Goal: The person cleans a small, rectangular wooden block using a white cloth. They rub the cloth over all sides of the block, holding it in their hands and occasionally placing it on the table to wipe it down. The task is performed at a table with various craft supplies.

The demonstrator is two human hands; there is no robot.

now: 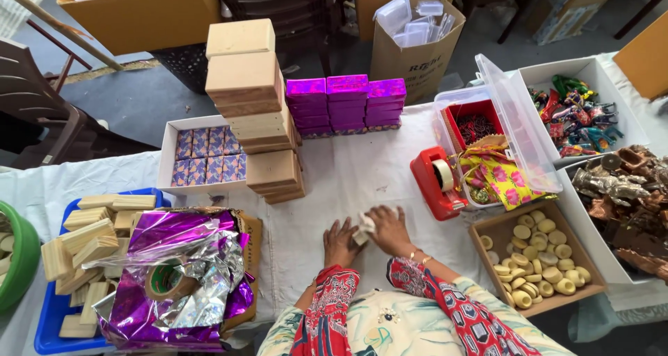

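A table covered with a white cloth (348, 182) fills the view, with cardboard boxes on the grey floor behind it; at the far left stands a green bowl (17, 259), then a blue tray (49, 321) holding pale wooden blocks (83, 238); beside it lies crumpled purple and silver foil (188, 259) with a roll of tape (167, 279) on top; behind this sits a white box of patterned small packets (209, 154), then a tall stack of plain tan boxes (254, 106), then three piles of shiny purple boxes (346, 102). In the middle near the table edge, the left hand (341, 241) and the right hand (391, 229) meet; both close their fingers on a small white piece (365, 225), which lies low over the cloth between them. Further right stands a red tape dispenser (435, 182), a clear plastic tub (515, 126), a cardboard tray of pale round discs (539, 259), and a white box of colourful trinkets (577, 116).
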